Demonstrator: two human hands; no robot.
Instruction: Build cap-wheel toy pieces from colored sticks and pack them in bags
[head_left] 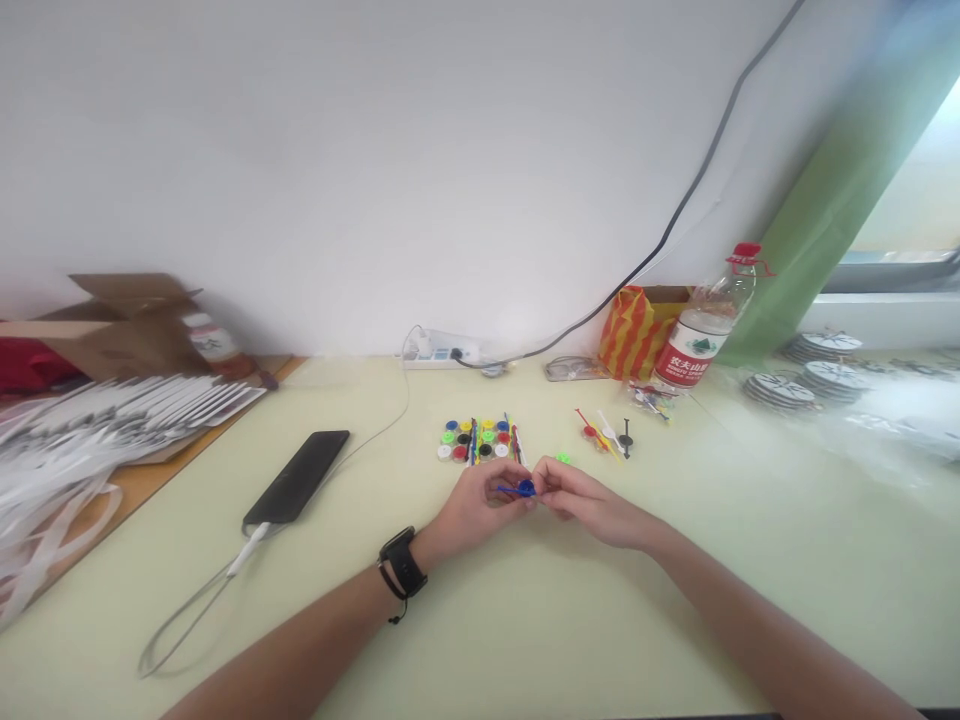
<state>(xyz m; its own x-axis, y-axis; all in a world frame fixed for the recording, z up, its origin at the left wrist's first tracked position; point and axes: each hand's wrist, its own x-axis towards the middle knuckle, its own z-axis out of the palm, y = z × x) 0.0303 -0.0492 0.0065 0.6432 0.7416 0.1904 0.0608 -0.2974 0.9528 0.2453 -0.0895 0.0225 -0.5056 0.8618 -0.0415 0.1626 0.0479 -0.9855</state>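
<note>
Between my two hands is a small blue plastic piece (526, 488), a round disc with a thin stick pointing left. My left hand (480, 497) is closed around its stick side, wearing a black watch at the wrist. The fingertips of my right hand (577, 497) pinch its right edge. Just beyond my hands lie rows of small coloured discs (450, 438) with thin coloured sticks (474, 440) among them. Right of these are a few joined disc-and-stick pieces, one black (626, 440) and one red (589, 430). A green disc (562, 459) shows partly behind my right hand.
A black phone (300, 480) with a white cable lies left. At the wall stand a power strip (435, 350), a striped bag (634, 330) and a large water bottle (701, 325). Stacked round discs (780, 390) sit right; a cardboard box (127, 325) and stacked white sheets (150, 415) left.
</note>
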